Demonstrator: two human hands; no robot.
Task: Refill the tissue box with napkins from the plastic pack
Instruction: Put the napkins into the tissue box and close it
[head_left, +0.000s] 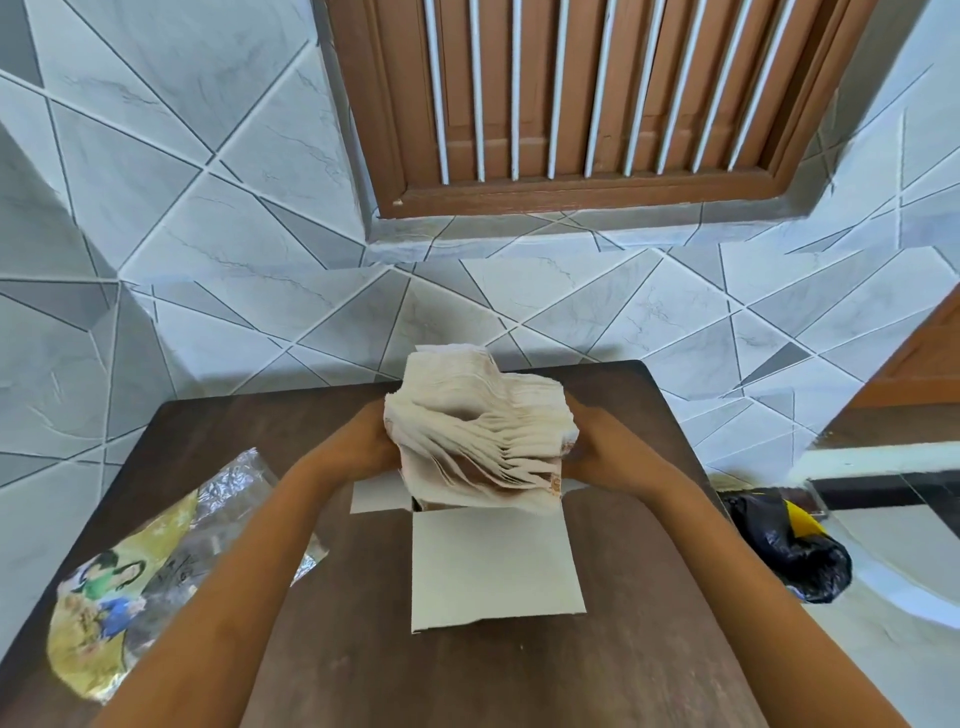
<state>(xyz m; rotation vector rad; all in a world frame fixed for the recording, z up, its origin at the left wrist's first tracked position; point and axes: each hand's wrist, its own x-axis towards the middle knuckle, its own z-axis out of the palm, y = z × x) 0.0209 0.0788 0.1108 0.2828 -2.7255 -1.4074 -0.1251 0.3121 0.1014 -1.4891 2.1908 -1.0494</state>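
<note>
A thick stack of white napkins (480, 426) is held in the air between my two hands, its sheets fanned and curling downward. My left hand (366, 441) presses on the stack's left side and my right hand (597, 447) on its right side. Directly below stands the tissue box (493, 561), open at the top, with a large white flap folded toward me and a smaller flap (376, 493) lying out to the left. The lower edge of the stack hangs over the box's opening, hiding the inside. The empty plastic pack (150, 566), clear with a yellow printed picture, lies at the table's left.
The dark brown wooden table (467, 675) stands against a grey tiled wall under a brown barred window (587, 104). On the floor to the right lies a black plastic bag (789, 551) with something yellow on it. A brown door edge is at the far right.
</note>
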